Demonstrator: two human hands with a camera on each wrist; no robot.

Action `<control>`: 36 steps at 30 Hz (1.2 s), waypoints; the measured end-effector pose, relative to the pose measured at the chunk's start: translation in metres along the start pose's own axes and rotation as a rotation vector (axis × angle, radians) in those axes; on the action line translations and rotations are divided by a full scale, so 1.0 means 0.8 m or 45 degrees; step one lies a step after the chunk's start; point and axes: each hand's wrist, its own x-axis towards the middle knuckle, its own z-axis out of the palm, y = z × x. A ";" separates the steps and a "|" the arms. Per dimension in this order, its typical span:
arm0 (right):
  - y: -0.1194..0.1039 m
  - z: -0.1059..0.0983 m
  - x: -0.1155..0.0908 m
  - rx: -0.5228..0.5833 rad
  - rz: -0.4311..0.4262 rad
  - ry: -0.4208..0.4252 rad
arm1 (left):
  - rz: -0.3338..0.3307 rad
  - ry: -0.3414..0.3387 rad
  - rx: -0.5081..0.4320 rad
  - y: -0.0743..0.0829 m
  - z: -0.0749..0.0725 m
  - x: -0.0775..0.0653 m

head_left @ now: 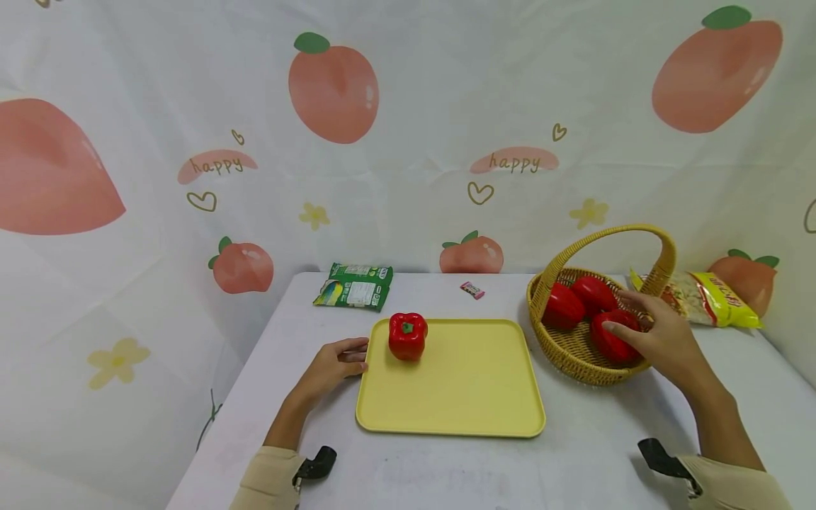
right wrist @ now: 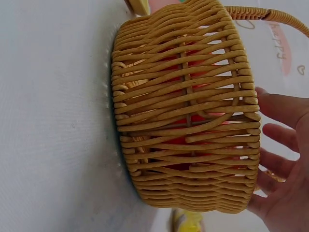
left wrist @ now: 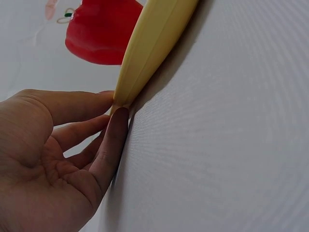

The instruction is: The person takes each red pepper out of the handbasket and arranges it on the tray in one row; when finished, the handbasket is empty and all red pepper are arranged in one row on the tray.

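A red bell pepper (head_left: 408, 337) with a green stem stands upright on the yellow tray (head_left: 472, 397), near its far left corner. My left hand (head_left: 333, 367) pinches the tray's left rim between thumb and fingertips, low by the table; the left wrist view shows this hand (left wrist: 63, 150) close up. At the right, a woven basket (head_left: 583, 365) holds several red bell peppers. My right hand (head_left: 666, 340) reaches over its rim with fingers spread around the nearest pepper (head_left: 612, 338), thumb over its top. In the right wrist view the basket wall (right wrist: 188, 111) hides the fingertips.
A green snack bag (head_left: 355, 286) lies behind the tray at the back left, and a small pink-wrapped candy (head_left: 472, 290) at the back middle. A yellow snack bag (head_left: 717, 301) is behind the basket. The basket's tall handle (head_left: 608, 230) arches over it. A printed cloth hangs behind.
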 end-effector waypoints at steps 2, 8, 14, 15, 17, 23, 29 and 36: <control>0.001 0.001 0.001 -0.007 0.012 -0.023 | 0.000 0.000 0.000 0.000 0.000 0.000; 0.002 0.005 0.004 -0.034 0.001 -0.072 | 0.010 -0.002 0.000 0.000 0.000 -0.001; 0.002 0.010 0.008 -0.060 0.025 -0.167 | 0.015 -0.006 -0.005 -0.001 0.000 0.000; 0.002 0.010 0.008 -0.059 0.030 -0.175 | 0.016 -0.007 -0.006 -0.001 0.000 0.000; 0.001 0.012 0.009 -0.060 0.030 -0.181 | 0.017 -0.008 -0.007 -0.001 -0.001 0.000; 0.000 0.015 0.011 -0.110 0.004 -0.182 | 0.012 -0.008 -0.012 0.000 -0.001 -0.001; 0.001 0.022 0.013 -0.171 -0.002 -0.164 | 0.007 -0.009 -0.007 0.000 -0.001 -0.001; 0.001 0.027 0.014 -0.208 -0.032 -0.149 | -0.002 0.000 0.009 -0.001 0.000 -0.001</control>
